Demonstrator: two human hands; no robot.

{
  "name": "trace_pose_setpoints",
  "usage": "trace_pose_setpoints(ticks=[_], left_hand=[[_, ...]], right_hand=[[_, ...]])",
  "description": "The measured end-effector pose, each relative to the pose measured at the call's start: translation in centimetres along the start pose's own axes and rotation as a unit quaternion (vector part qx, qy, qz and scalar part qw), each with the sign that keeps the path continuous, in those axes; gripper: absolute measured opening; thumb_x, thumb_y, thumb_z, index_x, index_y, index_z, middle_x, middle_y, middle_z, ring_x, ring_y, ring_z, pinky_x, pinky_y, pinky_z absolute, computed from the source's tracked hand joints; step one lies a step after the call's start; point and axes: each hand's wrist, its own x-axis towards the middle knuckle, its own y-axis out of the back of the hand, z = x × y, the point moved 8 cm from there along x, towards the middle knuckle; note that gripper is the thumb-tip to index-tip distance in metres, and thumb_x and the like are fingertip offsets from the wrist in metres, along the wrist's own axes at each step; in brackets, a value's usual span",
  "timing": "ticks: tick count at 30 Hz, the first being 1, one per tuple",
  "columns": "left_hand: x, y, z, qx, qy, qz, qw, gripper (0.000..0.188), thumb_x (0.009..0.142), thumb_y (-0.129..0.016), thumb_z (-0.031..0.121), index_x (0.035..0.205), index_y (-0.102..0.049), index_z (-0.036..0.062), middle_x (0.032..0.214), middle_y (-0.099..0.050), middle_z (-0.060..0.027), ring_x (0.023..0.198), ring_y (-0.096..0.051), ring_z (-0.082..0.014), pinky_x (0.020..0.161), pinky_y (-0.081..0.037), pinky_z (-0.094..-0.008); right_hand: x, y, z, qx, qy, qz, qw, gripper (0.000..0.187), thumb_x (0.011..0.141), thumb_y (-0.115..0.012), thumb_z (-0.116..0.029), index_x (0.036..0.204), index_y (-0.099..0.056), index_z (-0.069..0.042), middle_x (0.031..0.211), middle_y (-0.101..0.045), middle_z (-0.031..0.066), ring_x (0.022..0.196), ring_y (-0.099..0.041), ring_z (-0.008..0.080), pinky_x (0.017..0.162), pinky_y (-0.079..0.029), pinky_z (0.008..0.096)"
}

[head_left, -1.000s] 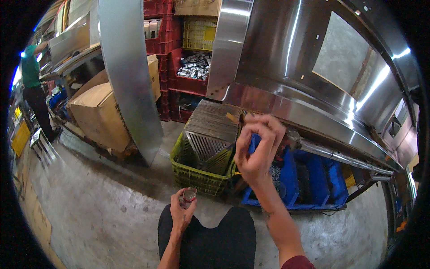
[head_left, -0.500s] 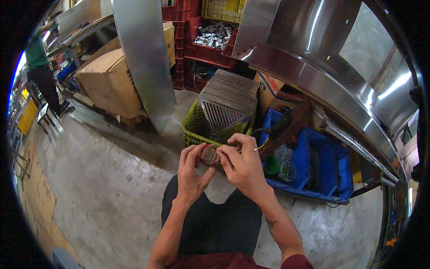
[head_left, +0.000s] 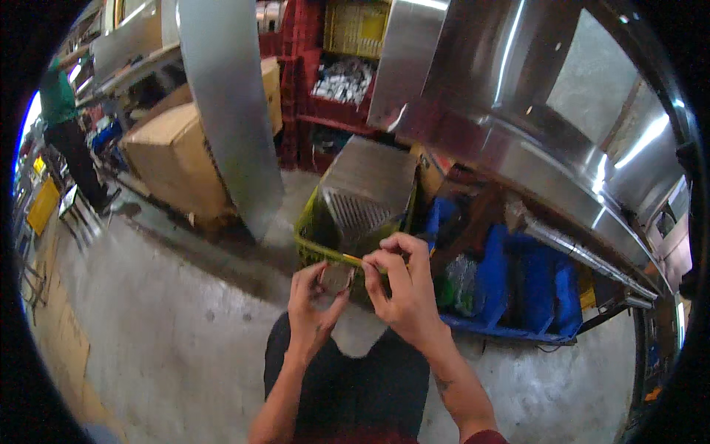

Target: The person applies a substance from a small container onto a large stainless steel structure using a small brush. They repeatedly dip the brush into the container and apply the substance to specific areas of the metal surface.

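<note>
The left hand [head_left: 309, 307] is closed around a small, round, see-through container [head_left: 337, 278], thumb and fingers on opposite sides, a grip that probably steadies it while leaving its face uncovered. The right hand [head_left: 405, 292] is just beside it, thumb and fingertips drawn together in a pinch; blur hides whether anything is between them. Both hands are in front of the body, above the dark-trousered legs [head_left: 396, 370], likely so the container stays close and in sight. Just beyond them, a yellow-green crate [head_left: 310, 241] holds slotted metal plates [head_left: 373, 166], apparently stacked together to keep them upright. Right of the right hand are blue bins [head_left: 494, 277], whose dividers presumably keep small parts separate.
</note>
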Motion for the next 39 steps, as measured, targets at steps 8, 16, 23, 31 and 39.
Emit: trace_pose_setpoints(ticks=[8, 16, 23, 31, 39], left_hand=[[-2.5, -0.7, -11.5, -0.032, 0.108, 0.036, 0.993, 0.059, 0.095, -0.089, 0.013, 0.148, -0.063, 0.0067, 0.139, -0.069, -0.012, 0.119, -0.072, -0.0223, 0.1, -0.06, -0.0372], [-3.8, -0.9, -14.0, -0.04, 0.139, 0.027, 0.989, 0.061, 0.092, -0.091, 0.013, 0.147, -0.066, 0.0039, 0.138, -0.07, -0.0124, 0.117, -0.072, -0.0237, 0.1, -0.059, -0.037], [-3.8, -0.3, -13.4, -0.016, 0.144, 0.035, 0.989, 0.06, 0.092, -0.091, 0.015, 0.146, -0.067, 0.0061, 0.138, -0.069, -0.0125, 0.115, -0.072, -0.0244, 0.096, -0.06, -0.0367], [-3.8, -0.3, -13.8, 0.007, 0.156, 0.019, 0.988, 0.06, 0.093, -0.091, 0.017, 0.148, -0.067, 0.0079, 0.142, -0.068, -0.0127, 0.13, -0.068, -0.027, 0.106, -0.058, -0.0404], [-3.9, 0.0, -13.1, -0.005, 0.147, 0.024, 0.989, 0.06, 0.093, -0.09, 0.016, 0.147, -0.066, 0.0072, 0.143, -0.068, -0.0131, 0.128, -0.068, -0.0269, 0.106, -0.058, -0.0412]], right_hand=[[8.4, 6.2, -0.7, -0.125, 0.107, 0.217, 0.962, 0.034, 0.092, -0.076, 0.01, 0.12, -0.061, -0.002, 0.135, -0.06, 0.0203, 0.123, -0.06, 0.0358, 0.105, -0.051, 0.0453], [12.5, 5.3, 2.2, -0.119, 0.176, 0.247, 0.945, 0.028, 0.1, -0.071, 0.007, 0.122, -0.056, 0.0, 0.137, -0.05, 0.0193, 0.125, -0.068, 0.0337, 0.107, -0.063, 0.0443], [12.9, 4.7, 1.9, -0.117, 0.176, 0.244, 0.946, 0.029, 0.099, -0.073, 0.007, 0.122, -0.056, 0.0, 0.137, -0.049, 0.0188, 0.123, -0.068, 0.0347, 0.111, -0.065, 0.0461], [12.7, 4.6, 2.6, -0.122, 0.183, 0.266, 0.939, 0.04, 0.091, -0.08, 0.011, 0.123, -0.06, -0.002, 0.137, -0.053, 0.0215, 0.11, -0.068, 0.0364, 0.09, -0.063, 0.0455], [12.9, 4.5, 2.3, -0.13, 0.188, 0.264, 0.937, 0.037, 0.093, -0.079, 0.01, 0.123, -0.06, -0.001, 0.137, -0.052, 0.0218, 0.112, -0.067, 0.0362, 0.092, -0.062, 0.0447]])
